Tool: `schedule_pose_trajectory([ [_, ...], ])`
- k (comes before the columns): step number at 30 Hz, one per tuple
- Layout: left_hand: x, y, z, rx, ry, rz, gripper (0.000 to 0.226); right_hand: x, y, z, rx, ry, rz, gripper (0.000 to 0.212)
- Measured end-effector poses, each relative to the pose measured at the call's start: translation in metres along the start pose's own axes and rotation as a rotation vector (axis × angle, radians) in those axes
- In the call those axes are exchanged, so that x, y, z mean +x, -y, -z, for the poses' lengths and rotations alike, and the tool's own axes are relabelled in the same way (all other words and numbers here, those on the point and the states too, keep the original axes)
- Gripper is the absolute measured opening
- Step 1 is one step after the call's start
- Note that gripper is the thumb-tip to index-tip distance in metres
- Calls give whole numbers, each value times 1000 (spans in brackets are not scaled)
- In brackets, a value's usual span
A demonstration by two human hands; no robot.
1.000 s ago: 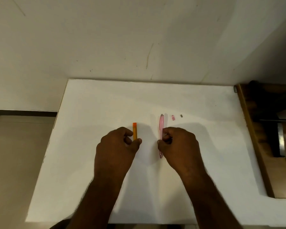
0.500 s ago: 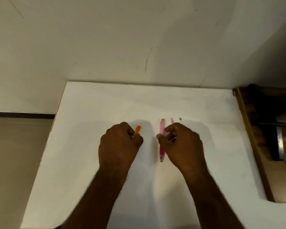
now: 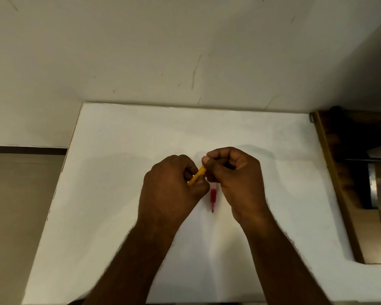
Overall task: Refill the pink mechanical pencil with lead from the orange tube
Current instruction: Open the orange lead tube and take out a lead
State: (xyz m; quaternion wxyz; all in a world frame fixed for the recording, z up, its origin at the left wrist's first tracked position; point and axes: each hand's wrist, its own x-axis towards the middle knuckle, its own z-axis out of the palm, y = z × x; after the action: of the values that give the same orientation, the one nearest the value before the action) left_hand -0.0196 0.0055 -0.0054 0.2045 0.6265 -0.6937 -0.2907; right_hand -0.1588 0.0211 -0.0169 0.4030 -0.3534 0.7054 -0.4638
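Observation:
My left hand [image 3: 171, 192] grips the orange lead tube [image 3: 197, 175], which slants up to the right towards my other hand. My right hand [image 3: 235, 177] has its fingers curled round the upper part of the pink mechanical pencil [image 3: 213, 195]. The pencil points tip-down at the white table [image 3: 119, 155]; only its lower barrel and tip show. The tube's upper end meets my right fingers, which hide the pencil's top. The small pink cap and the dark piece seen earlier on the table are hidden behind my right hand.
The white table ends at a cream wall behind and drops to the floor [image 3: 20, 216] on the left. A dark wooden unit [image 3: 339, 183] with a metal part stands against the table's right edge.
My left hand has tilted the orange tube and brought it right to meet my right hand. My right hand has lifted the pencil's upper end and closed round it.

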Motion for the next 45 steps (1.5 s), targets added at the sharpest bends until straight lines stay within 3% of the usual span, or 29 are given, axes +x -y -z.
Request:
schedule_pose_trajectory([
  [5,2,8,7,-10,-25,69,12,3,-2,4,10,-127,21,12],
  [15,7,19,18,-70,-51,90,22,-15,-4,-24,-526,68,291,7],
  [20,8,22,20,-82,-37,101,22,-14,-8,-29,-752,106,345,16],
  [23,8,22,18,-59,-23,82,19,-12,-4,-24,-621,-10,347,12],
  [25,8,22,17,-45,-20,67,18,-8,-2,-17,-364,-38,229,9],
  [29,7,19,16,-22,-12,-18,16,-3,2,-7,44,169,-26,11],
  [37,7,14,23,-53,-45,-197,16,-2,1,-8,375,215,-277,11],
  [45,9,12,27,-49,-53,-301,22,-1,-1,-10,504,234,-359,12],
])
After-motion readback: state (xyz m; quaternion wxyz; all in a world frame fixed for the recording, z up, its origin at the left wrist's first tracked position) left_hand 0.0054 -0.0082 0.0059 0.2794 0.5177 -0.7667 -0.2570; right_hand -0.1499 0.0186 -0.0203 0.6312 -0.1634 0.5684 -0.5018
